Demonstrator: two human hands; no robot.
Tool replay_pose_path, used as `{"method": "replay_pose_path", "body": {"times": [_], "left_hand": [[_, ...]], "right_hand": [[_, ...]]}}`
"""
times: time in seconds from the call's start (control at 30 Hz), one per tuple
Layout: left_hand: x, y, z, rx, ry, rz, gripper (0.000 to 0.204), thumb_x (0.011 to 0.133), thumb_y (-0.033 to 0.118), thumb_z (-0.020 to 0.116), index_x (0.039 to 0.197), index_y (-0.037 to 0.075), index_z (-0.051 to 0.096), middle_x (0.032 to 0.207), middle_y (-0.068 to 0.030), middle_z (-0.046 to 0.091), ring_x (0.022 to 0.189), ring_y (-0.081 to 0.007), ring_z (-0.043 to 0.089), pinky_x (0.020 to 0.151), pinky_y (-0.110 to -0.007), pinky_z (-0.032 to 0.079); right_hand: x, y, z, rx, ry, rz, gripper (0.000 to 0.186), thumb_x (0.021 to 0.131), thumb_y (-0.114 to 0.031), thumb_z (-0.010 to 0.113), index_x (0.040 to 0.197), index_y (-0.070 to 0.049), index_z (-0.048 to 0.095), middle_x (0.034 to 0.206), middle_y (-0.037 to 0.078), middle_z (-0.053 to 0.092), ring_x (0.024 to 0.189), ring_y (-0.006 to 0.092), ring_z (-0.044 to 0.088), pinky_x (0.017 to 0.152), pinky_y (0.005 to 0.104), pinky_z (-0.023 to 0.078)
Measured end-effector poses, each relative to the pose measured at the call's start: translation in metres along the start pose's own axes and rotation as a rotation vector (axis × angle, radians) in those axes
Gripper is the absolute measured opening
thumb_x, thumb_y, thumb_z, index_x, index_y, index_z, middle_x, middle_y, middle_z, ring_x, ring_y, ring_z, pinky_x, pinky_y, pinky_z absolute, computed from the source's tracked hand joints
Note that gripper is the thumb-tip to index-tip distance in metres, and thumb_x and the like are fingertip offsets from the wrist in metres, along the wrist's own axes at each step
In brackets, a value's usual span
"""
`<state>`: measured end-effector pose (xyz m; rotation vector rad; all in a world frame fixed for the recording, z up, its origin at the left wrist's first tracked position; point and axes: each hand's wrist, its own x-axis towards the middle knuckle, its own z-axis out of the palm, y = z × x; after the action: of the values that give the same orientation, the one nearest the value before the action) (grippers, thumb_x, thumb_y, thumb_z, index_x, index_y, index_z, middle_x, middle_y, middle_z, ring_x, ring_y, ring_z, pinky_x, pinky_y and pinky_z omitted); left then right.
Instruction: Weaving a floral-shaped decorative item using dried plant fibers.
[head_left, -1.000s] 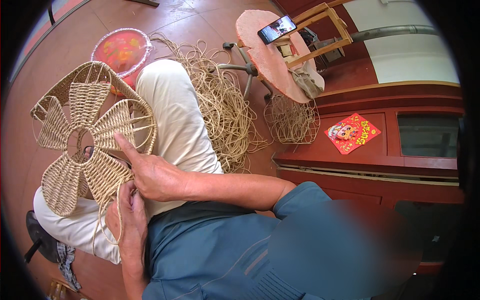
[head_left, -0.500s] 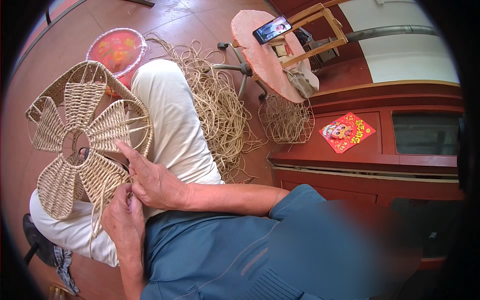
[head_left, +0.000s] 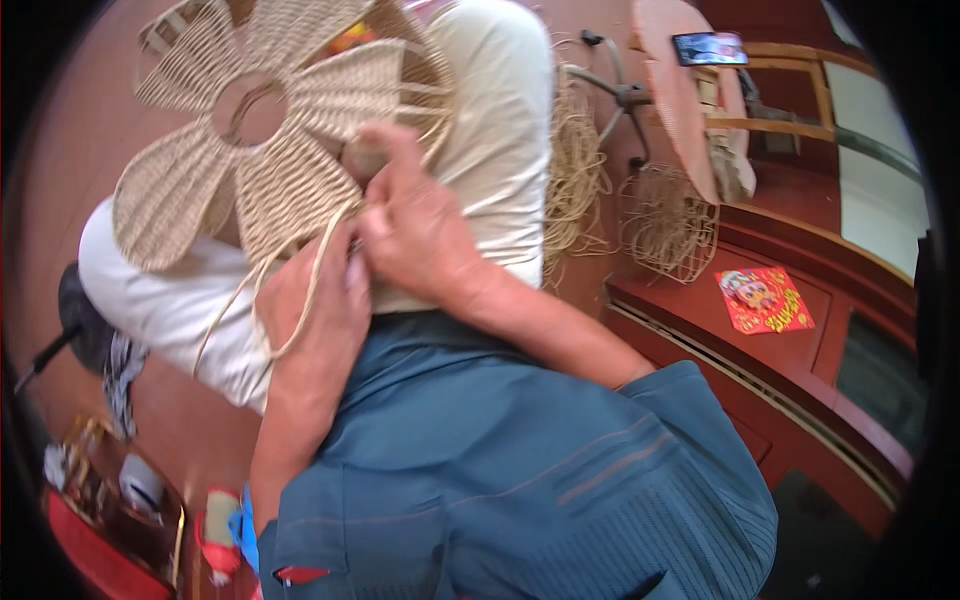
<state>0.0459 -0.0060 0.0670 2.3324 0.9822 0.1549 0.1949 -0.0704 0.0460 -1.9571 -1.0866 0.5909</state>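
Over on the left, across the person's white-trousered lap, sits a flower-shaped straw weave (head_left: 288,165) with a round hole in its middle. Left hand (head_left: 322,300) is closed on the near petal's corner, a loose cord (head_left: 318,268) looping over it. Right hand (head_left: 415,222) is right beside it, fingers bent, can't tell what they're gripping. Far right, a phone (head_left: 710,48) rests on a pink counter (head_left: 664,95).

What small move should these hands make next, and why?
Probably pull the cord snug: it hangs in a slack loop across the left hand, while that hand and the right hand are close together at the woven petal's corner.
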Motion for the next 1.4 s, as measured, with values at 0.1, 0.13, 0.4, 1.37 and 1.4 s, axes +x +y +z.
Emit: {"method": "replay_pose_path", "body": {"times": [0.1,0.13,0.4,1.37,1.4], "left_hand": [[0.003,0.001,-0.003,-0.109,0.034,0.015,0.026,0.095,0.014,0.078,0.120,0.008,0.073,0.094,-0.0157,0.077,0.085,-0.0396,0.075,0.075,-0.052,0.057],[0.002,-0.001,-0.002,-0.093,0.039,0.029,0.026,0.095,0.015,0.079,0.119,0.007,0.073,0.093,-0.0156,0.077,0.085,-0.0391,0.075,0.075,-0.051,0.058],[0.001,-0.005,-0.002,-0.099,0.040,0.009,0.021,0.095,0.018,0.079,0.112,0.008,0.073,0.093,-0.0147,0.078,0.084,-0.0381,0.076,0.074,-0.049,0.058],[-0.006,0.007,0.011,0.032,0.387,0.206,0.009,0.095,0.008,0.078,0.101,0.009,0.070,0.089,-0.0100,0.063,0.080,-0.0329,0.065,0.070,-0.046,0.050],[-0.004,0.012,0.010,0.103,0.400,0.206,0.010,0.095,0.005,0.076,0.103,0.008,0.071,0.090,-0.0109,0.062,0.083,-0.0343,0.064,0.073,-0.046,0.051]], "right_hand": [[-0.005,0.005,-0.005,0.198,-0.026,0.028,0.057,0.092,0.007,0.058,0.146,-0.006,0.044,0.092,0.015,0.067,0.080,0.0331,0.073,0.073,0.0448,0.058],[-0.011,0.012,0.000,0.252,0.006,-0.003,0.056,0.092,0.009,0.059,0.145,-0.006,0.046,0.093,0.013,0.068,0.078,0.0264,0.074,0.069,0.0398,0.058],[-0.032,0.023,-0.001,0.315,-0.015,-0.105,0.049,0.095,0.013,0.062,0.138,-0.005,0.051,0.102,0.006,0.069,0.070,0.0061,0.064,0.061,0.0237,0.052],[-0.022,0.007,-0.010,1.243,-0.250,0.490,0.030,0.097,-0.008,0.082,0.110,-0.011,0.056,0.106,0.001,0.069,0.095,0.0104,0.068,0.092,0.0291,0.055],[-0.019,0.008,-0.019,1.228,-0.233,0.478,0.030,0.097,-0.008,0.082,0.110,-0.011,0.056,0.106,0.001,0.069,0.095,0.0104,0.068,0.092,0.0291,0.055]]}}
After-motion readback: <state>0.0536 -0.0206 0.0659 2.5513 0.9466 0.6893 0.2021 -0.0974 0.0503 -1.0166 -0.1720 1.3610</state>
